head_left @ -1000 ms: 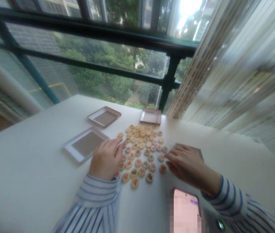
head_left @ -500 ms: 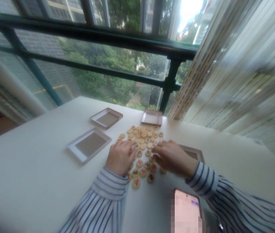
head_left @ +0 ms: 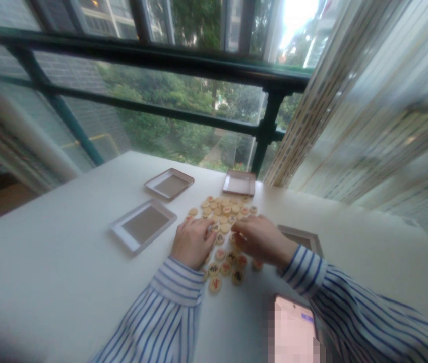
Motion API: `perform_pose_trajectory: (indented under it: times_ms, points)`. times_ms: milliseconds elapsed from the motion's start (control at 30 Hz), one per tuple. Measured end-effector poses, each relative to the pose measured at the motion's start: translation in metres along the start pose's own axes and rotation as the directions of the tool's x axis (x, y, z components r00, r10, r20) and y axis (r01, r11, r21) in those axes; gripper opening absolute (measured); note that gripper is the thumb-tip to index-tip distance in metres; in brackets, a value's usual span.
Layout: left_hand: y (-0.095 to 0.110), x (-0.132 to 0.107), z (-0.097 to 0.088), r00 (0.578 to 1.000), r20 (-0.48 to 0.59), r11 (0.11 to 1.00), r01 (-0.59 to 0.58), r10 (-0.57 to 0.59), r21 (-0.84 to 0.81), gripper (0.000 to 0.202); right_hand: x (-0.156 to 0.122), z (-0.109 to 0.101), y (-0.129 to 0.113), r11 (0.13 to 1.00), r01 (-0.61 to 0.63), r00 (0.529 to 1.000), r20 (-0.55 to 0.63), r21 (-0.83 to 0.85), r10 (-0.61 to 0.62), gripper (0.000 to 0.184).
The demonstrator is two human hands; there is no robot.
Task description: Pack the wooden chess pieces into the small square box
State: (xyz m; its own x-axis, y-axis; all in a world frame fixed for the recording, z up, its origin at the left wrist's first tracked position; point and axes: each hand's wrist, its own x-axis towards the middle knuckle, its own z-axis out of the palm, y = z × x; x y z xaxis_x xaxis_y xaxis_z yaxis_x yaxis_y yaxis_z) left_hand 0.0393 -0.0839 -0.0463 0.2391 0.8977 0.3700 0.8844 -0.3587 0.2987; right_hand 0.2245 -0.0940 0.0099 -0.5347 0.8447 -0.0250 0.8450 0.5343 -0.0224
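Blue-and-white striped sleeves (head_left: 178, 280), two in number, lead to two bare hands working over one group of pale round discs (head_left: 224, 228) on one white table (head_left: 66, 252). The discs lie at the middle of the table, several tens of them; overlap and the hands prevent an exact count. Some bear red characters, some black, and others show plain faces; those toward the far side are crowded and partly stacked. One red-marked disc (head_left: 215, 285) lies nearest the viewer.

The left hand (head_left: 193, 244) rests at the left side of the group, fingers loosely bent, the thumb beside a black-marked disc. The right hand (head_left: 261, 239) reaches in from the opposite side with its fingers curled downward. Whether either hand grips a disc cannot be told.

Four shallow rectangular trays surround the group: one near left tray (head_left: 143, 225), one far left tray (head_left: 172, 185), one far middle tray (head_left: 239, 183), and one right-hand tray (head_left: 306, 239), partly hidden by the right arm. One phone (head_left: 293, 322), its screen lit and partly pixelated, lies at the lower edge. Beyond the table runs one dark green railing (head_left: 183, 60), with one strand curtain (head_left: 387, 111) at right.
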Motion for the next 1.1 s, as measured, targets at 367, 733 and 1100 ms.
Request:
perform_pose_trajectory:
  times_ms: [367,733,1100]
  points:
    - [0.005,-0.001,0.000,0.998,-0.034,0.999,0.044,-0.044,0.014,0.024,0.004,0.000,0.002,1.000,0.013,0.998,-0.055,0.027,-0.012,0.021]
    - [0.012,-0.001,-0.002,0.995,-0.069,0.997,0.070,-0.067,0.045,0.022,0.004,0.000,0.000,0.997,-0.008,1.000,0.002,0.077,0.007,0.022]
    - [0.012,0.000,0.000,0.997,-0.045,0.996,0.062,-0.059,0.067,0.021,0.007,0.000,-0.001,0.991,0.022,0.999,-0.037,0.131,-0.018,0.023]
